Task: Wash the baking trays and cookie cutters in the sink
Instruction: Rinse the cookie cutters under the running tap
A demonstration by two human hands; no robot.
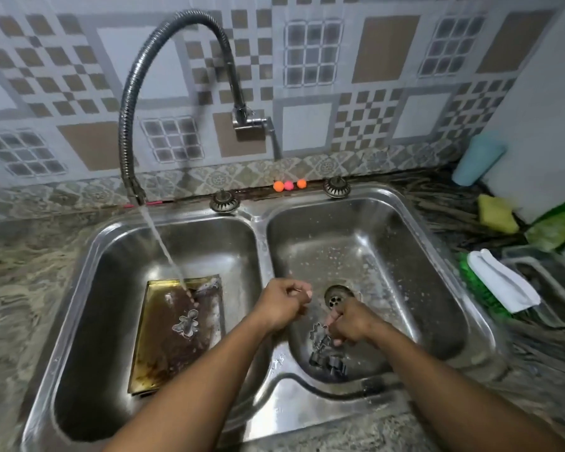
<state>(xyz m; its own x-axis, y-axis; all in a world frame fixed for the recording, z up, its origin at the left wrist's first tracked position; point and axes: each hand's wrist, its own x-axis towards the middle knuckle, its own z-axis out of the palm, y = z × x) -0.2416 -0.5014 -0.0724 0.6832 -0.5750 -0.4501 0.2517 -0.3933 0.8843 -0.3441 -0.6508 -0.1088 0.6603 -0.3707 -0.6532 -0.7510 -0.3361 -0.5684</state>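
**Both hands low in the right basin, tray under the tap in the left**

Your right hand (349, 324) is down near the floor of the right basin (382, 256) of the sink (276, 398), just in front of the drain (339, 295). Its fingers are curled and seem to pinch the edge of a flower-shaped cutter (317, 331), which stands on edge at your fingertips. Just below it, toward you, more cutters (328, 363) lie in a dark cluster on the basin floor.

Your left hand (281, 301) hovers beside the right one, just past the divider between the 2 basins. Its fingers are bent inward with the tips close together. You cannot tell from here whether they grip anything.

The baking tray (163, 337) lies in the left basin (209, 246), brown and stained, with its gold rim showing. A gingerbread-man cutter (186, 322) rests flat on it. Water (167, 252) runs from the flexible faucet (163, 60) and lands on the far end of the tray, just beyond that cutter.

On the ledge behind the sink sit 2 strainer plugs (224, 201) and 3 small balls (288, 185). To your right on the counter are a yellow sponge (498, 213) and a green-bristled brush (499, 282) with a white handle.
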